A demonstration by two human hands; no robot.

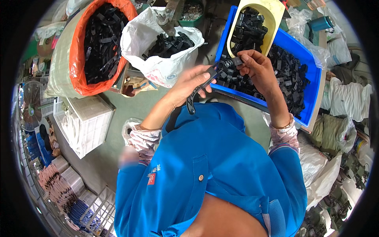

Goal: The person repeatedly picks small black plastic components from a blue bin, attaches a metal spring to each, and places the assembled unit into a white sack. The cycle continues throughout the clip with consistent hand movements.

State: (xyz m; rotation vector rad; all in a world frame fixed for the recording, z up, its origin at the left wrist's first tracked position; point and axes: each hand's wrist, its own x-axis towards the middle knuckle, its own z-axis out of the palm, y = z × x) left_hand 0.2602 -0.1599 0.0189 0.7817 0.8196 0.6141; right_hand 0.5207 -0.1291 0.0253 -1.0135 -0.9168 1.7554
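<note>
My left hand (pixel 185 85) is closed around a long black plastic handle (pixel 192 102), whose curved lower end hangs below my fingers. Between finger and thumb, my right hand (pixel 258 71) pinches a small black plastic piece (pixel 237 61). A metal coil spring (pixel 228 63) shows beside that piece, close to the handle's upper end; whether the spring is fixed to either part I cannot tell. Both hands are over the near left part of a blue bin (pixel 316 94) full of small black pieces. A cream tub (pixel 272 19) with more black parts rests over the bin's far side.
Left of the bin stands a white woven sack (pixel 138 59) of black parts, then a larger sack with an orange liner (pixel 77 67). A white plastic crate (pixel 87 126) sits on the floor at left, near a fan (pixel 32 104). A teal bottle (pixel 321 23) lies far right.
</note>
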